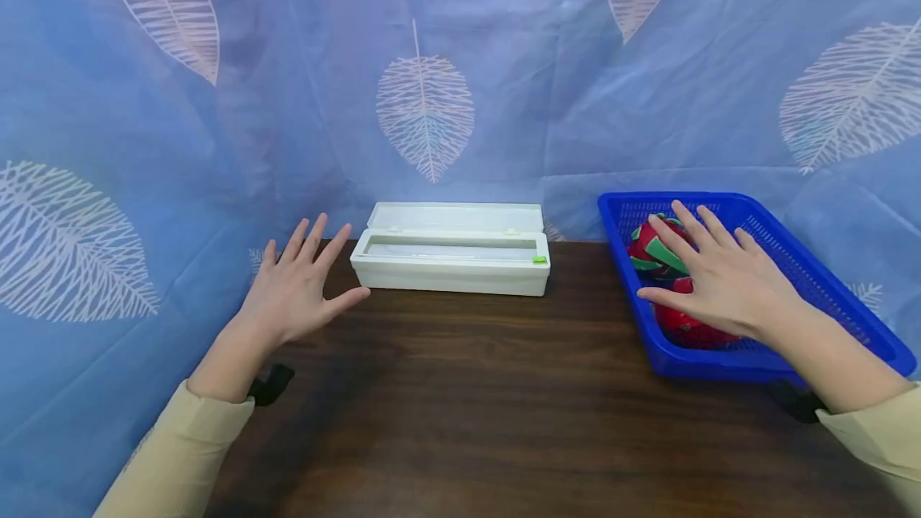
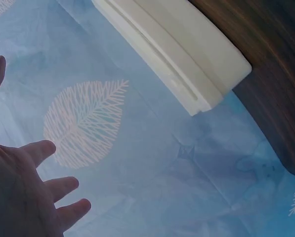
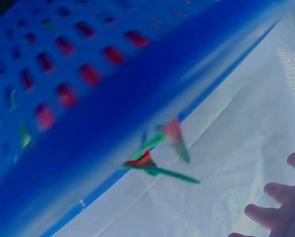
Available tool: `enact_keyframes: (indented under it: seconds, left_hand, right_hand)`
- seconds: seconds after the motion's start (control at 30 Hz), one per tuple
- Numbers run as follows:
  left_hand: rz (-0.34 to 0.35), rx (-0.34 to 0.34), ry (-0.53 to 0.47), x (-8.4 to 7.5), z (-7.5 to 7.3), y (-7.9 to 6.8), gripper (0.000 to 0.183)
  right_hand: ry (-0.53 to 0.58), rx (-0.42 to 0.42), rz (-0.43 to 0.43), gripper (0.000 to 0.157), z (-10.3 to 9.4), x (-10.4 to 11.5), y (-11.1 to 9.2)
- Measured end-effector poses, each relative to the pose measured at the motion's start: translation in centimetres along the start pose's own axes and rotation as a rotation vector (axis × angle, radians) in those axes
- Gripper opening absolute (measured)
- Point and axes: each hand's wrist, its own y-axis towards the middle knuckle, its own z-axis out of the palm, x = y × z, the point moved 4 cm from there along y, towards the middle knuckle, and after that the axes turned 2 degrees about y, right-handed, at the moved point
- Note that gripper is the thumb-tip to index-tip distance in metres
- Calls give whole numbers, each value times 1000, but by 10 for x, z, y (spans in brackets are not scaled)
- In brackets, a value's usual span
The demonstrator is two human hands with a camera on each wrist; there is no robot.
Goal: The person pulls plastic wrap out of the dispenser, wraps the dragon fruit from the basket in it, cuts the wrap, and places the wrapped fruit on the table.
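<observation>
My left hand (image 1: 291, 298) hovers with fingers spread at the left of a white cling film dispenser (image 1: 449, 272), its thumb tip near the box's left end. The dispenser's lid (image 1: 455, 217) stands raised at the back, and a small green slider (image 1: 540, 260) sits at its right front corner. Over a blue plastic basket (image 1: 665, 362) my right hand (image 1: 730, 286) is held with spread fingers, holding nothing. Two red dragon fruits with green scales, one behind (image 1: 658, 250) and one in front (image 1: 687, 330), lie in the basket, partly hidden by that hand.
The dark wooden table (image 1: 460, 406) carries the dispenser and basket near its back edge. A blue cloth (image 1: 496, 86) with white leaf prints hangs behind and at the left. Each wrist wears a black strap.
</observation>
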Motion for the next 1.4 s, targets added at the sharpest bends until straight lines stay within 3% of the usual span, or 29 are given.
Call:
enact_keyframes:
  seconds: [0.6,0.87,1.4]
  left_hand:
    - [9,20,-29,9,7,12,96]
    - [19,28,-48,12,12,10,96]
    - [16,62,-124,23,35,14,97]
  right_hand:
    - [43,33,-83,96,-2,48,36]
    - [97,67,-114,97,10,76,49]
    - [157,51,-140,100,31,131,82]
